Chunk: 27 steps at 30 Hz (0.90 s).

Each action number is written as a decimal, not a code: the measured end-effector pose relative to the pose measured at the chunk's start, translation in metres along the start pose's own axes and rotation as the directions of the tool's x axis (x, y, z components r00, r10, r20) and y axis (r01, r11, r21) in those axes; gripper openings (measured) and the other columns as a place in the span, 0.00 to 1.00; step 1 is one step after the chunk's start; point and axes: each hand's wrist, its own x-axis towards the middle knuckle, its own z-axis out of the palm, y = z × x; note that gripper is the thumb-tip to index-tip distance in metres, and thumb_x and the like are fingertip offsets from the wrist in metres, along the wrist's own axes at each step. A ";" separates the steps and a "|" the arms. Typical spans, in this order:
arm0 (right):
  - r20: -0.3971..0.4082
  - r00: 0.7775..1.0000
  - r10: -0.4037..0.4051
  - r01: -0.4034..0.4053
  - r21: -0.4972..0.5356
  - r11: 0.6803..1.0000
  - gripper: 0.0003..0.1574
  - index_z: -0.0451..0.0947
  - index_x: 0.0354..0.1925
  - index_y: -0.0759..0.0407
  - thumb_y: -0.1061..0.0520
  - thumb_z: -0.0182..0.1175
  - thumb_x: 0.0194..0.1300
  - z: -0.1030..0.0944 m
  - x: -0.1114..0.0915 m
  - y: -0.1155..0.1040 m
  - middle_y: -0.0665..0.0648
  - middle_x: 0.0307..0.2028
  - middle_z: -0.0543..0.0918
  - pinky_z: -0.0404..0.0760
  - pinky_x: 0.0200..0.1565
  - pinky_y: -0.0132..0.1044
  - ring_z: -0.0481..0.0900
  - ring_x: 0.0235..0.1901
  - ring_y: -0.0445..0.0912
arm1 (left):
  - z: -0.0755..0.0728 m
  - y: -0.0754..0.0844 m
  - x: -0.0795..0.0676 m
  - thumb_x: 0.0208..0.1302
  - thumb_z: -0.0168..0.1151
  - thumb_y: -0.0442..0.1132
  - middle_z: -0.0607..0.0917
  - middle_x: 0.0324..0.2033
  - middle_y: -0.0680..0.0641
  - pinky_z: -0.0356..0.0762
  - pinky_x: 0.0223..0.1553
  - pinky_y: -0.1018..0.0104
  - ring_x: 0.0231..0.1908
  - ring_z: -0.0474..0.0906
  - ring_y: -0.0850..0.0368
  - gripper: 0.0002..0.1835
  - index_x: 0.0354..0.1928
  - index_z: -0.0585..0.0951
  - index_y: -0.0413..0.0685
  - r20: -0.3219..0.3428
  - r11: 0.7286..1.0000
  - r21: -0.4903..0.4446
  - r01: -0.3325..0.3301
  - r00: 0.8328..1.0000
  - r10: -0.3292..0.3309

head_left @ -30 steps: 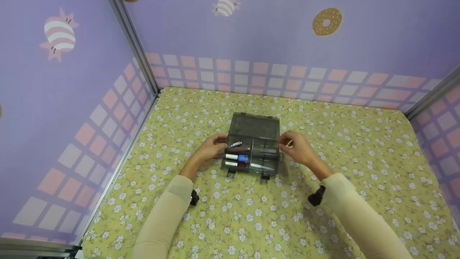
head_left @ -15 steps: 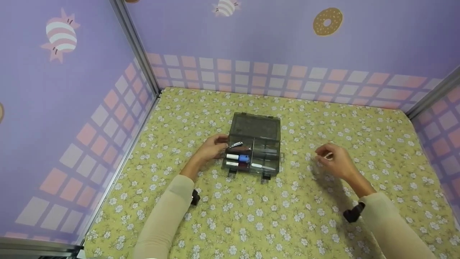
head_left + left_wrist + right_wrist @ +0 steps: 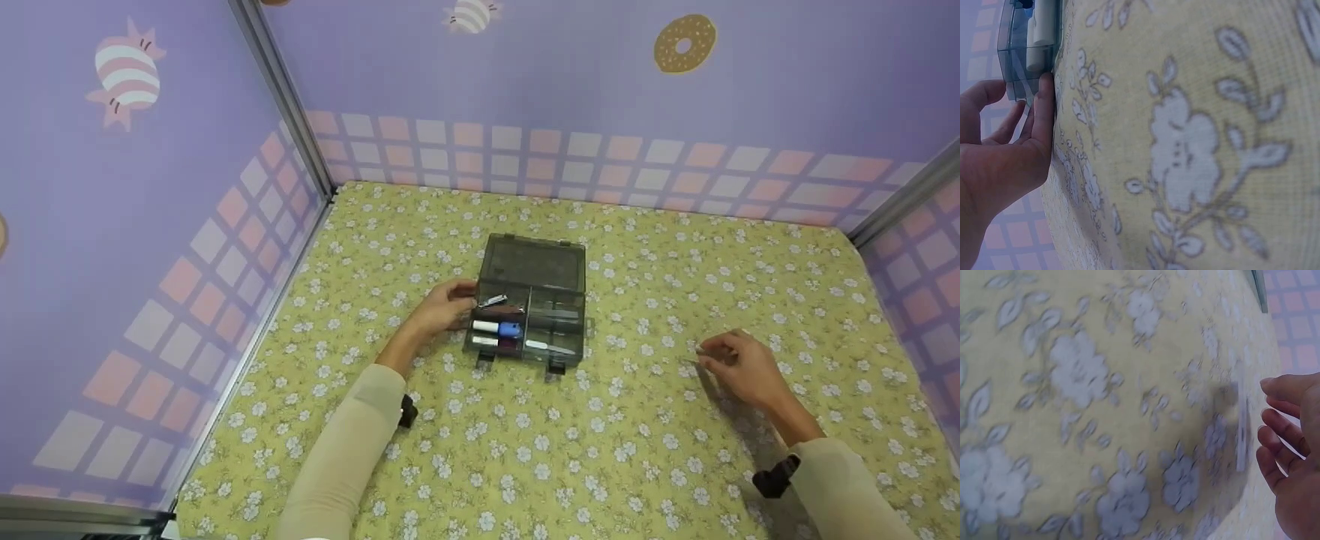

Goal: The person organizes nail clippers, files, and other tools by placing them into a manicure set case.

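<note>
A smoky see-through compartment box (image 3: 530, 322) stands on the cloth with its lid (image 3: 534, 262) raised at the back. Its left compartments hold a nail clipper (image 3: 493, 301) and a white-and-blue bottle (image 3: 496, 328); a slim white-handled tool (image 3: 549, 347) lies front right. My left hand (image 3: 442, 307) holds the box by its left end, thumb at the upper edge and fingers lower down. Away to the right, my right hand (image 3: 746, 371) hovers low over the cloth with loosely curled fingers. Beside its fingertips is a thin clear strip (image 3: 1241, 427), apparently apart from them.
Two latches hang from the box's front, one being the right latch (image 3: 556, 369). The flowered cloth (image 3: 480, 465) covers the surface. A purple back wall (image 3: 540, 90) and a left wall (image 3: 150, 225) enclose it.
My right hand has left the box's right side and moved right and towards me, low over the cloth. The left hand and the box stay in place.
</note>
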 end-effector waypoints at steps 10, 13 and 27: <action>0.007 1.000 -0.004 0.004 0.006 1.000 0.07 0.87 0.47 0.61 0.61 0.69 0.73 0.002 -0.012 0.009 0.60 0.45 0.82 0.79 0.38 0.32 0.80 0.38 0.46 | 0.001 -0.001 0.001 0.81 0.55 0.32 0.74 0.70 0.36 0.73 0.67 0.48 0.69 0.71 0.43 0.27 0.77 0.67 0.36 0.002 1.000 0.010 -0.024 1.000 0.024; 0.012 1.000 0.009 -0.009 -0.006 1.000 0.05 0.86 0.46 0.61 0.62 0.69 0.73 0.003 -0.012 0.009 0.59 0.43 0.82 0.78 0.35 0.34 0.78 0.36 0.46 | 0.001 -0.001 0.001 0.81 0.55 0.32 0.74 0.70 0.36 0.73 0.67 0.48 0.69 0.72 0.43 0.26 0.77 0.68 0.35 -0.005 0.999 0.019 -0.027 1.000 0.027; 0.111 0.992 0.060 -0.069 0.079 0.994 0.03 0.82 0.45 0.62 0.62 0.65 0.76 0.008 0.007 -0.009 0.59 0.38 0.84 0.79 0.31 0.37 0.81 0.33 0.50 | 0.000 0.001 0.000 0.81 0.55 0.33 0.73 0.71 0.37 0.74 0.67 0.48 0.69 0.71 0.43 0.27 0.78 0.67 0.37 0.003 1.000 0.017 -0.020 1.000 0.020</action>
